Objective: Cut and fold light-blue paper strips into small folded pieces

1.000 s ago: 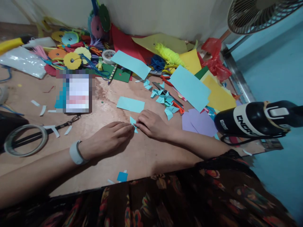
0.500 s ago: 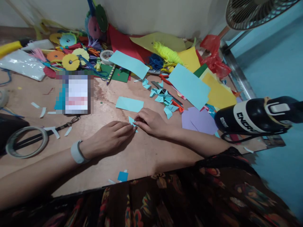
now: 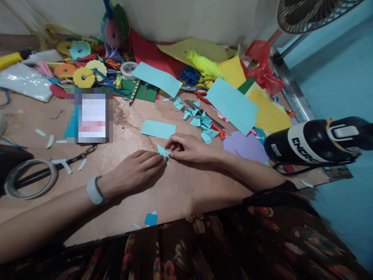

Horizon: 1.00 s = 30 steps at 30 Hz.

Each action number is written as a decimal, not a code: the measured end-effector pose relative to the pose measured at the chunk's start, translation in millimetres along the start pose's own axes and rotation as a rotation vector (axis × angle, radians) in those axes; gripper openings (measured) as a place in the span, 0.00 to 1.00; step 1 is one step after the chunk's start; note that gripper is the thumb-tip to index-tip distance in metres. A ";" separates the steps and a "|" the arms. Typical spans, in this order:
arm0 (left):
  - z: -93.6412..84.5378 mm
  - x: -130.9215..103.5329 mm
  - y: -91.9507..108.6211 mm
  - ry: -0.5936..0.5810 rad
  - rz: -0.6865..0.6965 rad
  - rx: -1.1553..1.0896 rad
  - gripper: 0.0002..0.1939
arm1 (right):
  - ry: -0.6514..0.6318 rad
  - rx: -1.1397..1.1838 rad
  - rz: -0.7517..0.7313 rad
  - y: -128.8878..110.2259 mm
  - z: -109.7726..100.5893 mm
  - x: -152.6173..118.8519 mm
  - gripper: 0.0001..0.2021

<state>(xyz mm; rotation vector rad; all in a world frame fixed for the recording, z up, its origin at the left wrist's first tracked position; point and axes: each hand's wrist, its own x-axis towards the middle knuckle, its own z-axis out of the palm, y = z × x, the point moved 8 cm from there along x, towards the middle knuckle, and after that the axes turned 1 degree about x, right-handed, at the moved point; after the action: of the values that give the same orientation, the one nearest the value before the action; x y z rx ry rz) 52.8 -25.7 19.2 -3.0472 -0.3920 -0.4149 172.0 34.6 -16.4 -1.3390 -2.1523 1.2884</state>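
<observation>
A small folded piece of light blue paper [image 3: 162, 149] lies between my hands at the middle of the table, partly covered by fingertips. My left hand [image 3: 135, 169], with a grey band at its wrist, comes in from the left and pinches the paper's lower edge. From the right, my right hand [image 3: 190, 148] has curled fingers, its thumb and a fingertip at the paper's right side. Just beyond them is a flat light blue paper strip [image 3: 159, 129]. Several small folded blue paper pieces [image 3: 201, 118] lie in a heap farther right, around a cutter [image 3: 190, 105].
Light blue sheets [image 3: 233, 105], purple paper [image 3: 244, 147] and a black bottle [image 3: 309, 142] lie on the right. Felt discs and cords [image 3: 84, 77] crowd the back left. A blurred-out phone-like object [image 3: 93, 116] and tape roll [image 3: 31, 179] are on the left.
My right hand has shifted slightly right, uncovering more of the folded paper. The left hand stays at the paper, and the view has moved a little.
</observation>
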 end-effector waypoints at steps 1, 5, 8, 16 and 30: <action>-0.8 0.8 0.1 0.008 0.000 -0.005 0.13 | -0.006 0.003 0.000 0.0 0.1 0.4 0.09; -1.7 2.0 0.7 0.017 0.005 0.003 0.12 | -0.034 0.018 0.018 -0.1 0.3 0.5 0.09; 0.4 1.2 0.9 0.000 0.004 0.022 0.13 | -0.030 0.032 0.028 -0.1 0.0 -0.1 0.10; 2.4 0.7 0.5 -0.008 0.009 0.036 0.13 | -0.068 0.094 0.030 -0.2 0.6 -1.1 0.11; -1.2 2.2 -1.1 0.001 -0.001 0.029 0.15 | -0.051 0.032 0.031 -3.4 -1.2 -1.6 0.14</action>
<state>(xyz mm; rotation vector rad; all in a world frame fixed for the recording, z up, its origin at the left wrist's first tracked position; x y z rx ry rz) 54.2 -24.3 20.9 -3.0192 -0.3960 -0.4073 171.7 33.3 -12.7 -1.3462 -2.1428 1.3768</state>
